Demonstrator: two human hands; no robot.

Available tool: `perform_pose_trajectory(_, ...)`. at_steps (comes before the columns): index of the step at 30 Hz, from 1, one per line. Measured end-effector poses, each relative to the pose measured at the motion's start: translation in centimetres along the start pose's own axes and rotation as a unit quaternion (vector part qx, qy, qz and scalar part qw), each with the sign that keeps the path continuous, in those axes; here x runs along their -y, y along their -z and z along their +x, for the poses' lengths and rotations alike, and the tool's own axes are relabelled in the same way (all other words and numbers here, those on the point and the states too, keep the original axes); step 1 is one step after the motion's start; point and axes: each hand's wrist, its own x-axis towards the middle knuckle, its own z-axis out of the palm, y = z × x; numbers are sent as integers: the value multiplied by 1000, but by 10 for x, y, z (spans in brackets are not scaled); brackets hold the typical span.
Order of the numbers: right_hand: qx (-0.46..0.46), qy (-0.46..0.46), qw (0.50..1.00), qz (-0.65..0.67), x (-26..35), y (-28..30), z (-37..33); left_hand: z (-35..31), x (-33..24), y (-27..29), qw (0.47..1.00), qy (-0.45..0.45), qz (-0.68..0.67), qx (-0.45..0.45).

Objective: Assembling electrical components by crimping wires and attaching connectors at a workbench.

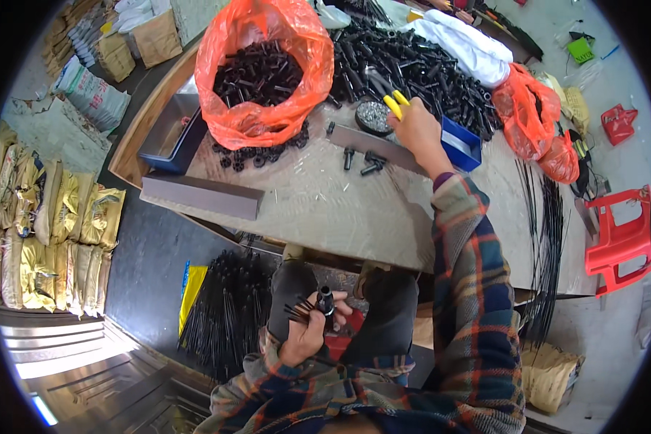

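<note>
Over the table, my right hand (pixel 417 134) is closed around the yellow-handled pliers (pixel 393 105). Their metal jaws point away from me, toward the pile of black tubular parts (pixel 441 83). Just left of that hand is a round black dish (pixel 362 129) of small shiny metal pieces. Above my lap, my left hand (pixel 307 334) grips a black tubular part (pixel 326 298), its open end facing up. Several thin black rods (pixel 296 309) stick out to the left from the same hand. Its lower fingers are partly hidden.
An orange plastic bag (pixel 217 116) of black parts stands at the table's left, beside a dark bin (pixel 163 160). A blue box (pixel 471 160) sits right of my right hand. Long black rods (pixel 550 239) hang over the right edge; a rod bundle (pixel 224 318) lies left of my legs.
</note>
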Motion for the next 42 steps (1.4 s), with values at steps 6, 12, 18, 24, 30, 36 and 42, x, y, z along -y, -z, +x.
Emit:
perform_pose_trajectory(6,10,111,992,-50,4,-30,23,5,-3,15,1000,1,18,-2)
perform_pose_trajectory(12,-37,66,997,29,8,-16,13,0,-10,17,999,-15,40,-31)
perform_pose_trajectory(18,129,-32,833,536,27,48,-70,4,-34,21,994,-51,50,-85)
perform_pose_trajectory(24,184,51,620,761,64,76,-223,-3,-60,-3,996,-71,30,41)
perform_pose_trajectory(30,130,98,550,819,79,86,-273,-35,-72,-31,991,-76,110,-7)
perform_pose_trajectory(36,21,154,696,701,72,108,-297,-59,-71,-44,985,-107,139,0)
perform_pose_trajectory(42,-51,222,814,534,51,123,-298,-62,-64,-46,984,-141,93,52)
